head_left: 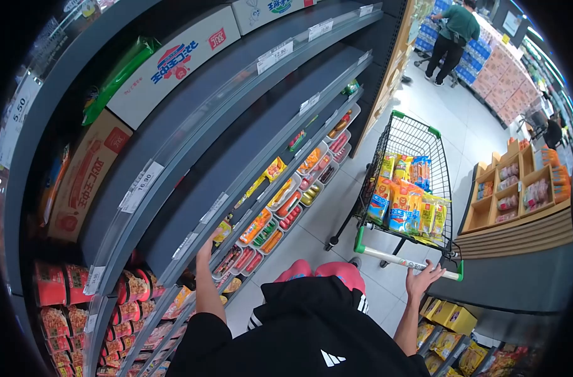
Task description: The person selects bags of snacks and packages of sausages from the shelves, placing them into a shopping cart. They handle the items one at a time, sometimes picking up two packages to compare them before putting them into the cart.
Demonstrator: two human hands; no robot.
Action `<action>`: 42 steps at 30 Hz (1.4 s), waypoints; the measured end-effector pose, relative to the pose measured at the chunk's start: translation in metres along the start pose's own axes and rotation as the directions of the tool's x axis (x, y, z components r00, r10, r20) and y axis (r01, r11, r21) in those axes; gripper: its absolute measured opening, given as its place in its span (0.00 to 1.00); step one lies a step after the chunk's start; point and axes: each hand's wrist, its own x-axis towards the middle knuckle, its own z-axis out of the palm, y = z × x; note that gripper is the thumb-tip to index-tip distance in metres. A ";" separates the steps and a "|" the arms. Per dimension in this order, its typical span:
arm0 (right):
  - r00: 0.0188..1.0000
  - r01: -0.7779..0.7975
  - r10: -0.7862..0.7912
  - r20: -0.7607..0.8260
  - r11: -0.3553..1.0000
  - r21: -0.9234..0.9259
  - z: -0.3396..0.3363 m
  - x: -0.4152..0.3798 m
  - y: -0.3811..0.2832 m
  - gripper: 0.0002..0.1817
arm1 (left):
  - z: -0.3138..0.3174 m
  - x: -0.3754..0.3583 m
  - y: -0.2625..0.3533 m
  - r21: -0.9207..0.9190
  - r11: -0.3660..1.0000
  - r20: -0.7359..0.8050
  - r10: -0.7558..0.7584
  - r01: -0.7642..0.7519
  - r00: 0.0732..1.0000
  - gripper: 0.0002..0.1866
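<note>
Tiled aisle (446, 119); my right hand (424, 279) spread on cart handle (392, 259), my left hand (205, 252) at grey shelf (261, 158), grip unclear.

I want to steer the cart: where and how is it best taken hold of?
Probably by the white handlebar, from the wearer's side, palms over the top: it runs straight across the near end of the cart, and its stretch beside the left green end piece is bare.

over there the black wire cart (417, 139) stands upright, green-cornered, loaded with bags (402, 204); a yellow pack (222, 232) lies on the shelves (236, 138).
</note>
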 end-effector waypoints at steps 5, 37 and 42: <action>1.000 0.011 -0.011 -0.012 1.000 0.007 0.002 -0.001 0.004 0.38 | 0.008 -0.010 0.014 0.067 0.995 -0.052 0.079 -0.075 0.996 0.35; 1.000 -0.030 0.030 0.001 0.996 0.084 -0.017 -0.004 -0.018 0.38 | 0.090 0.060 0.033 0.233 0.934 0.011 0.274 -0.269 0.962 0.49; 1.000 -0.017 0.019 -0.020 0.997 0.081 -0.016 -0.005 -0.019 0.38 | 0.084 0.078 0.010 0.167 0.964 0.056 0.201 -0.207 0.978 0.44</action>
